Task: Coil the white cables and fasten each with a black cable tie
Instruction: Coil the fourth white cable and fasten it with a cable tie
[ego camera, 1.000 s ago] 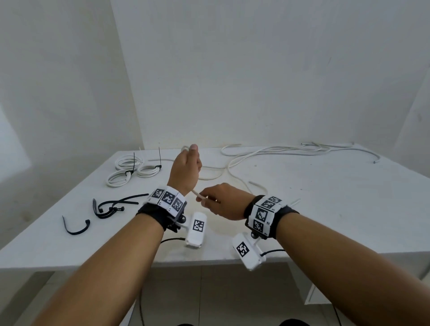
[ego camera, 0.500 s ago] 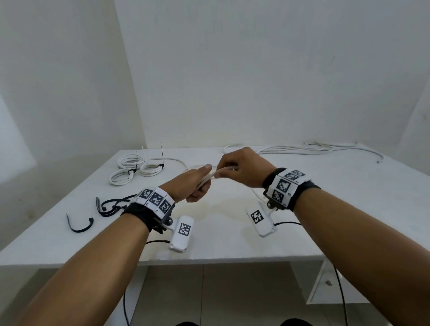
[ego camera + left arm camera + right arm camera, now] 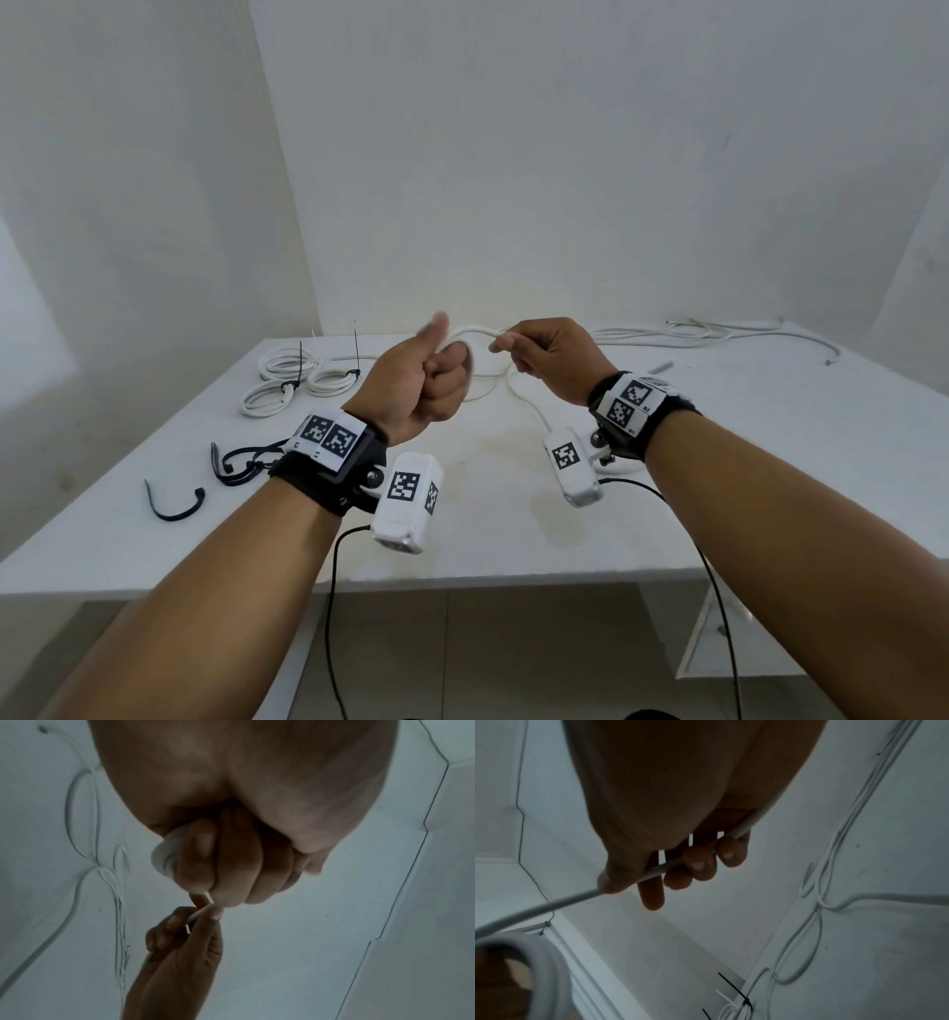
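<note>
My left hand [image 3: 445, 371] is raised over the table [image 3: 770, 462] with its thumb up. Its fingers are curled round a small coil of white cable [image 3: 164, 858]. My right hand [image 3: 513, 350] is just to the right and pinches the same white cable [image 3: 475, 329], which arches between the two hands. In the right wrist view the cable [image 3: 654, 872] runs under the curled fingers [image 3: 700, 866] towards the coil [image 3: 546, 963]. From the right hand the cable drops to the table [image 3: 529, 406].
Tied white coils [image 3: 287, 377] with black ties lie at the back left. Loose black cable ties [image 3: 241, 462] and one curved tie [image 3: 172, 506] lie at the left front. More loose white cables [image 3: 693, 334] stretch along the back right edge.
My left hand has lifted and turned thumb up with the coil in it. The right hand has drawn away to the right, so the cable now arches between the hands.
</note>
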`<state>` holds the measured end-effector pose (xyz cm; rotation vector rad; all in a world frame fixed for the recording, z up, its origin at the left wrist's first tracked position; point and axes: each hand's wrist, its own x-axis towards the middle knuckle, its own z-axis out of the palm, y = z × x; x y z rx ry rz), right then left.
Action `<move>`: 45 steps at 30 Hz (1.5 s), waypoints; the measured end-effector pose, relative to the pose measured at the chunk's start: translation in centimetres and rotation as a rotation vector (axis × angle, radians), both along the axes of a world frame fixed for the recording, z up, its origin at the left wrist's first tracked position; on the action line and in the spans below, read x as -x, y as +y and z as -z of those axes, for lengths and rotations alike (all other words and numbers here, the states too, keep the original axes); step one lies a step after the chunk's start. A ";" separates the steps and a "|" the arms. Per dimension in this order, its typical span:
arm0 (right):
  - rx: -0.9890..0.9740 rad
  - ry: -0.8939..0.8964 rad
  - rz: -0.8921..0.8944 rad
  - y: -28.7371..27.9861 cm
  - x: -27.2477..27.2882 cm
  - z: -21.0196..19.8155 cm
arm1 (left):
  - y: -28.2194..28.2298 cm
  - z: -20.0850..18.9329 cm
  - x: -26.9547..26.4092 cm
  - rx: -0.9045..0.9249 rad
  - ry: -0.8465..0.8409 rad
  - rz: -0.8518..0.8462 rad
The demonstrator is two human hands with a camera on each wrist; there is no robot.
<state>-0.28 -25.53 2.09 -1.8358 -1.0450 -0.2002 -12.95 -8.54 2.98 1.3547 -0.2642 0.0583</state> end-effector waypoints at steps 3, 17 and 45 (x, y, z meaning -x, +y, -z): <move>0.025 0.011 0.015 0.2 0.0 0.7 | -0.4 -0.8 0.3 0.077 -0.027 -0.017; 0.590 -0.297 -0.009 3.1 5.1 2.7 | 0.5 0.4 -2.9 -0.381 -0.199 -0.595; -0.302 -0.028 -0.145 2.3 6.4 1.0 | -0.1 0.3 0.7 -0.018 -0.010 0.049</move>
